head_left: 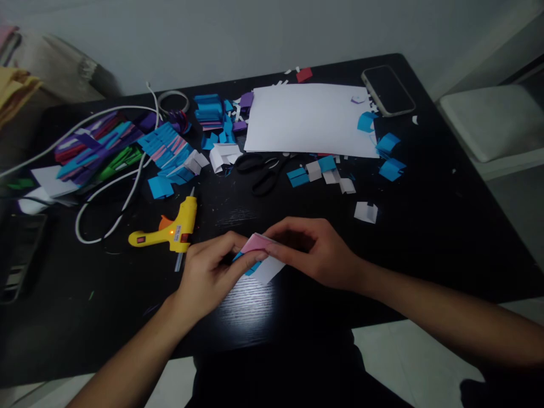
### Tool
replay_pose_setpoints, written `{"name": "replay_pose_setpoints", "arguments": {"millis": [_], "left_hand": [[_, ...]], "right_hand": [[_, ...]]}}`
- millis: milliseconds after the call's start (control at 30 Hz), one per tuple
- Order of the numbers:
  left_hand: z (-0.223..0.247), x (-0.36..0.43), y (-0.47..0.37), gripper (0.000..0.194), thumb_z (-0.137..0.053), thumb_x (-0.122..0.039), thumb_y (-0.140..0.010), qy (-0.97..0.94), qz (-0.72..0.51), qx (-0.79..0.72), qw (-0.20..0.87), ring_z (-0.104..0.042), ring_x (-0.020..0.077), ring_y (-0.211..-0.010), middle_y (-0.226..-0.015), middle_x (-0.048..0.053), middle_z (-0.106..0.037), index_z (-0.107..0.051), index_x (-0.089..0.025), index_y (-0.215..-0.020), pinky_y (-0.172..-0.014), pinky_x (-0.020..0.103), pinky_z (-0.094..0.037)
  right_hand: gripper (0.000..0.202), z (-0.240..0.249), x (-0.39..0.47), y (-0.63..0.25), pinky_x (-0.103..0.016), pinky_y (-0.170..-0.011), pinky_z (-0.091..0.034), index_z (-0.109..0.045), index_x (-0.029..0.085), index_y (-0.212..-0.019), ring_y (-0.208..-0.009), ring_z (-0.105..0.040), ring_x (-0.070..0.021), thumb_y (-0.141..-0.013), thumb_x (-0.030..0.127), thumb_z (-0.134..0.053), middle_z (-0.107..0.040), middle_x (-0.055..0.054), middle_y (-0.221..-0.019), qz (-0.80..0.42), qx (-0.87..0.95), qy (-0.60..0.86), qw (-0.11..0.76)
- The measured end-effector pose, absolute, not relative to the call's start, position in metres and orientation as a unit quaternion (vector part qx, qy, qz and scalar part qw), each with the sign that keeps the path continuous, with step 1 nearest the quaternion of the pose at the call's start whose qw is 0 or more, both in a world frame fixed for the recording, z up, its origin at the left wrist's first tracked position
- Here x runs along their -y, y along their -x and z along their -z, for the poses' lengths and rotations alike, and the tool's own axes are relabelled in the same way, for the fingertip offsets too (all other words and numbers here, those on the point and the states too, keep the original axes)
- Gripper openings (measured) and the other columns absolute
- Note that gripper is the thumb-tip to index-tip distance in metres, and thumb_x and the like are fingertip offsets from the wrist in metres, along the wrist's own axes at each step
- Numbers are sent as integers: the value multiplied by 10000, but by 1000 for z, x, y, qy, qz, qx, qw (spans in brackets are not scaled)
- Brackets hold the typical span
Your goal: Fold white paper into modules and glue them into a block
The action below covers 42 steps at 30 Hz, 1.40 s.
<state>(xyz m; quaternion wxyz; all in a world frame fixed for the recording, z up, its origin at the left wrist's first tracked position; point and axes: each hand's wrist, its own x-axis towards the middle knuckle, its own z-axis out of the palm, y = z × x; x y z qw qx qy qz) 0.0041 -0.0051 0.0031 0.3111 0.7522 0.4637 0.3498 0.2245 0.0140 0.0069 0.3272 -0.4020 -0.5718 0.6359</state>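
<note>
Pinched between both my hands, near the front of the black table, are folded paper pieces (257, 243) in pink, blue and white. My left hand (212, 269) is closed on their left side, its thumb across the front. From the right, my right hand (318, 252) grips the pink part with thumb and fingertips. A white flap (269, 270) hangs below the fingers. Left of my left hand lies a yellow glue gun (182, 226), its small light glowing orange. Black-handled scissors (267, 174) rest beyond my hands, beside several blue and white folded paper pieces (319, 169).
A white paper sheet (310, 119) lies at the back, with a phone (387, 89) to its right. Bundles of coloured paper strips (100, 144) and a white cable (138, 178) cover the left side. One white folded piece (366, 212) lies right of centre.
</note>
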Motion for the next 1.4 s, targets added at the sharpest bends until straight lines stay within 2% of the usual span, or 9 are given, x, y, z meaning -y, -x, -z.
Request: {"name": "replay_pose_setpoints", "arguments": {"millis": [167,300,467,633,767,933,1133,1267,1400], "left_hand": [[-7,6,-4,175,-814,-314,-862,-731,-351,-490,321,-618,87,-591,-727,-39,-705,-709,-199,-943,-562,194,-482],[-8,6,-3,142,-800,-280,-870,-688,-358,-525,350,-633,88,-621,-734,-47,-704,-694,-205,-927,-579,184,-494],[-5,8,-2,139,-822,-281,-854,-707,-369,-507,326,-649,97,-626,-745,-32,-718,-709,-204,-881,-569,204,-499],[-5,11,-1,123,-825,-233,-854,-730,-390,-468,309,-735,146,-752,-843,3,-770,-727,-208,-923,-673,257,-583],[-6,12,0,125,-801,-196,-871,-721,-413,-454,323,-760,177,-813,-899,17,-790,-742,-224,-977,-740,314,-625],[-7,13,-1,191,-805,-123,-850,-713,-441,-436,326,-759,167,-805,-899,8,-792,-758,-232,-999,-710,305,-624],[-6,13,-2,176,-818,-124,-839,-714,-425,-447,332,-751,143,-787,-881,-7,-789,-746,-227,-962,-713,266,-614],[-7,11,-3,125,-824,-189,-843,-692,-400,-485,355,-750,144,-750,-860,-12,-798,-763,-237,-941,-680,247,-609],[-6,6,-6,123,-781,-287,-877,-594,-379,-540,461,-717,146,-664,-783,-2,-781,-775,-226,-984,-584,236,-570]], "right_hand": [[110,-7,-17,-225,-241,-687,-565,-771,191,-943,-780,-710,-138,-875,278,-774,-765,-11,-869,-621,560,420,352],[101,-7,-17,-225,-237,-711,-595,-724,192,-919,-784,-720,-130,-852,232,-788,-748,0,-864,-623,544,418,375],[219,-5,-13,-225,-275,-809,-621,-743,214,-1046,-875,-762,-157,-842,236,-820,-789,-8,-960,-598,585,399,375],[108,-4,-12,-227,-288,-832,-623,-805,247,-988,-889,-780,-166,-880,240,-802,-818,5,-956,-556,622,398,382],[104,-6,-12,-227,-296,-818,-641,-815,263,-962,-858,-790,-170,-870,216,-813,-826,16,-933,-537,624,400,403],[122,-7,-11,-227,-287,-805,-646,-816,263,-968,-864,-795,-172,-868,194,-812,-828,10,-946,-518,638,389,417],[121,-6,-11,-226,-278,-776,-632,-809,250,-982,-827,-782,-162,-865,219,-811,-824,7,-929,-494,669,379,406],[112,-6,-13,-226,-293,-807,-638,-815,258,-976,-855,-782,-170,-865,241,-811,-825,3,-941,-541,634,394,388],[157,-1,-19,-225,-298,-754,-646,-811,236,-931,-826,-780,-178,-804,311,-863,-815,-4,-880,-627,541,434,355]]}}
